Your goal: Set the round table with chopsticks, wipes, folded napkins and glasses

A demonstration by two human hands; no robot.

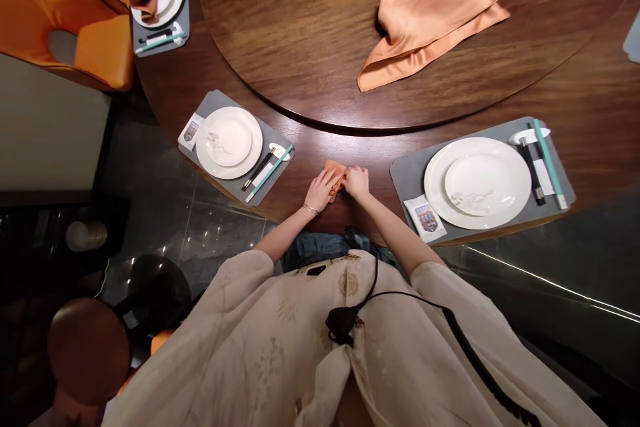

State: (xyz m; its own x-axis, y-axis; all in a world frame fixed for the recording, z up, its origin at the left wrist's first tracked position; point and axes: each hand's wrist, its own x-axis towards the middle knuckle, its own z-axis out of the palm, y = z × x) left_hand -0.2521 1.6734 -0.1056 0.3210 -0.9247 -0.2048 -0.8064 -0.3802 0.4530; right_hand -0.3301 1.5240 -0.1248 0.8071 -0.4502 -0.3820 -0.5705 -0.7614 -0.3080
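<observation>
A small folded orange cloth napkin [334, 171] lies on the wooden table near its front edge, between two place settings. My left hand [321, 189], with bracelets at the wrist, presses on the napkin's left side with its fingers over the cloth. At the napkin's right side my right hand [357, 182] is closed, its fingertips bent in on the edge of the fabric. Both hands hold the napkin; part of it is hidden under the fingers. Further in, a larger orange napkin [430, 20] is loosely spread on the raised round turntable [300, 33].
Stacked white plates [255, 137] rest on a grey placemat [215, 103] at left, with chopsticks [259, 169] beside them. At right, another placemat [407, 173] bears white plates [430, 180] and a packet [425, 218]. Orange chairs [103, 47] stand at the upper left.
</observation>
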